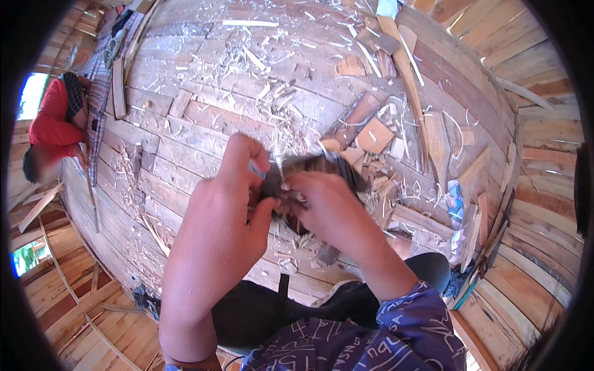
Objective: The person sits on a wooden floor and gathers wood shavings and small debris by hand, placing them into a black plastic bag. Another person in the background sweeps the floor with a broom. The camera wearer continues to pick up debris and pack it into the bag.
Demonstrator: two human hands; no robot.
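My left hand (230, 191) is curled at the middle, with its index finger raised and bent and its thumb toward the right. Its fingers close round the edge of a dark, flat-looking piece (271, 185) whose kind I cannot make out. Close beside it, my right hand (318, 196) pinches something small, largely hidden by the fingers. A thin pale strip (279, 162) sticks up just above the right fingertips. Beyond and under the right hand sits a dark open container, perhaps a bag (334, 166), partly covered by the hand.
Wood shavings (278, 102) and offcuts (375, 136) litter the plank floor (204, 127). A long wooden board (405, 71) lies at the right, near the plank wall (547, 161). At far left a person in red (49, 120) is down low beside a checked cloth (102, 99).
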